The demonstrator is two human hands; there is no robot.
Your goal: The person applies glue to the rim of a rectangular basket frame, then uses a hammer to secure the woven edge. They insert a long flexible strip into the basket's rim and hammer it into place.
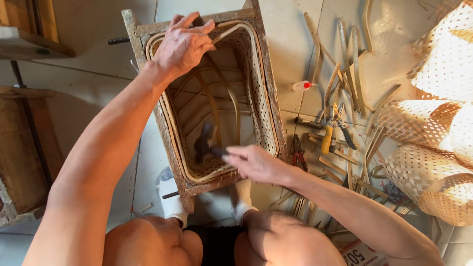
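Wickerwork sits inside a rough wooden frame (266, 93) on the tiled floor: a woven basket (256, 98) lining the frame, with bent cane ribs (217, 106) arching across its open interior. The left hand (185, 44) rests on the far rim, fingers loosely spread and curled over the cane edging. The right hand (253, 162) grips the handle of a hammer (204, 143) at the near rim — its blurred head hangs inside the basket, handle running roughly left to right toward the palm. Right of the frame lie loose cane strips (345, 59), yellow-handled pliers (329, 133), red-handled cutters (297, 155) and a small glue bottle (301, 86) with a red tip. Finished woven baskets (433, 143) are stacked at the far right. Both feet in white socks (170, 197) brace the frame's near end.
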